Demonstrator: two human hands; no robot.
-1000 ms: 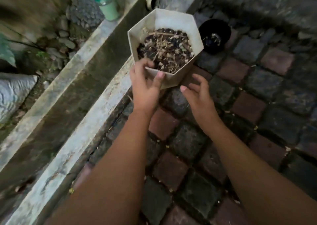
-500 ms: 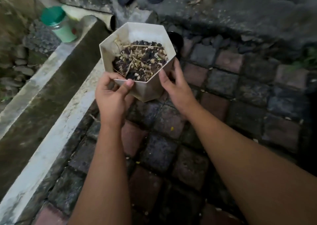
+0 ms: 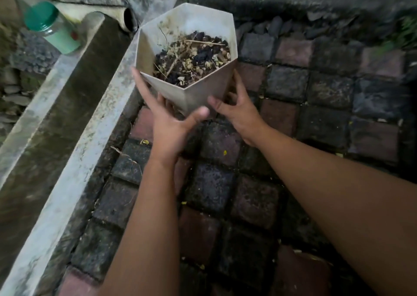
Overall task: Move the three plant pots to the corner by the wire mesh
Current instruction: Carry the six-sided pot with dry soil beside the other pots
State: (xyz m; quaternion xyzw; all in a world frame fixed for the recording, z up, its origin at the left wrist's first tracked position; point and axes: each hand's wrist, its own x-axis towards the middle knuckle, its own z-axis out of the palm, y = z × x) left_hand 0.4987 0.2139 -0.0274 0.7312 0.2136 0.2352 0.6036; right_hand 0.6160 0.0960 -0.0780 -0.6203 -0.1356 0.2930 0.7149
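Both hands, the left hand (image 3: 168,124) and right hand (image 3: 237,108), are grasping the white pot (image 3: 198,92) between them. They should be keeping it level so soil is not spilling.

The white pot (image 3: 203,92) looks like matt, smooth plastic, its inner walls smudged with dirt, and holds dark crumbly soil with dry straw-like bits. The paving (image 3: 293,85) is rough, weathered stone block, grey and dull red, with dark mossy joints. The kerb (image 3: 74,176) is stained, gritty concrete. The jar (image 3: 56,32) has clear glossy walls and a smooth green plastic lid.
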